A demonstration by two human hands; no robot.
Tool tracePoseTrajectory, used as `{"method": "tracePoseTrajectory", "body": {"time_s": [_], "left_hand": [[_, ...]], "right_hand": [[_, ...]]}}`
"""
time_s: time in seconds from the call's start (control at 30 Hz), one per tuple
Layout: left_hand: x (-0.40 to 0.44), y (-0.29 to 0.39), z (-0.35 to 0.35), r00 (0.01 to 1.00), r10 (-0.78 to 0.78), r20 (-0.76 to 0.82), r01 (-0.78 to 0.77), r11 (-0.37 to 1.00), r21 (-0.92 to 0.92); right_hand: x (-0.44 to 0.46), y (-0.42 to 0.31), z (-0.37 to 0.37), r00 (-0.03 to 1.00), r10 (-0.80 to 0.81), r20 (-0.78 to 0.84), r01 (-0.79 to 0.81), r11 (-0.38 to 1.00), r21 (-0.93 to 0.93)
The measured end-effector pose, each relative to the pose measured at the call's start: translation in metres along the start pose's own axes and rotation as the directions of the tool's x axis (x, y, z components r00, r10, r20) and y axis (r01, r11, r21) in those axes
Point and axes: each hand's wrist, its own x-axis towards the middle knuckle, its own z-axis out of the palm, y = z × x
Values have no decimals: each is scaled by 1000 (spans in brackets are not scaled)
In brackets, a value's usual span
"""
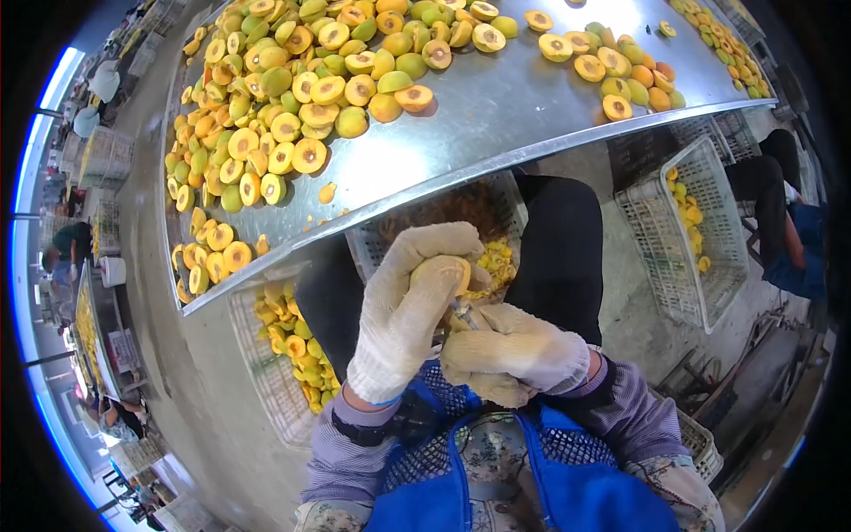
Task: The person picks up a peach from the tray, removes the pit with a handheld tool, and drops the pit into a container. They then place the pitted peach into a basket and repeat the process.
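Note:
My left hand, in a pale knitted glove, is closed around a halved yellow fruit above my lap. Close to its right, my right hand, gloved too, has its fingers curled around a small tool, mostly hidden by the glove. The tool's end lies just below the fruit; whether they touch cannot be made out. Beneath both hands, a crate between my knees holds brown matter and yellow fruit pieces.
A metal table ahead carries piles of halved fruit. Crates with fruit stand at left and right. A person's legs show at the far right. People and tables are at far left.

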Motion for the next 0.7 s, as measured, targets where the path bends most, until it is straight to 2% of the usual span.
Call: {"method": "tracePoseTrajectory", "body": {"time_s": [0.03, 0.07, 0.13, 0.17, 0.2, 0.27, 0.33, 0.37, 0.4, 0.43, 0.53, 0.57, 0.6, 0.63, 0.67, 0.7], "left_hand": [[0, -4, -3, 1000, 10, -10, -9, 997, 81], [1, -9, -4, 1000, 8, -13, -7, 997, 80], [4, -15, -7, 958, 285, -8, -264, 897, 354], [6, -11, -6, 958, 285, -7, -264, 897, 354], [9, -3, -4, 967, 252, 24, -240, 882, 405], [14, 6, -2, 974, 218, 56, -219, 863, 456], [17, 10, -4, 993, -35, 109, 3, 960, 282], [16, 7, -3, 993, -36, 112, 3, 960, 281], [16, 2, -3, 949, 259, 182, -311, 867, 388], [16, -2, -4, 811, 512, 282, -583, 669, 461], [19, -6, -6, 780, 532, 329, -625, 640, 446], [18, -6, -7, 781, 533, 326, -624, 640, 448], [17, -5, -9, 897, 334, 290, -404, 886, 228], [16, -4, -10, 945, 108, 309, -109, 994, -14], [14, -4, -7, 944, 109, 310, -110, 994, -14], [11, -4, -3, 965, 105, 242, -76, 989, -126]], "right_hand": [[1, 0, 0, 1000, 2, 2, -2, 1000, 0], [1, 2, 0, 1000, 4, 18, -4, 1000, 15], [1, 3, 0, 999, 6, 34, -7, 1000, 29], [2, 4, -3, 997, 37, 64, -45, 991, 126], [3, 5, -5, 993, 63, 96, -83, 972, 219], [2, 10, -5, 996, 16, 89, -36, 974, 225], [2, 18, -7, 996, -32, 81, 12, 972, 233], [2, 24, -12, 996, -37, 82, 13, 960, 279], [2, 27, -13, 996, -41, 84, 12, 946, 323], [1, 27, -11, 996, -41, 83, 11, 946, 323], [-3, 23, -3, 998, -48, 32, 37, 955, 294], [-3, 23, -3, 997, -54, 57, 32, 942, 333], [-3, 23, -2, 995, -63, 79, 29, 928, 373], [-2, 24, -5, 995, -63, 80, 29, 927, 373], [-1, 27, -10, 992, -45, 117, -3, 926, 378], [-1, 28, -14, 988, -27, 154, -34, 923, 383]]}}
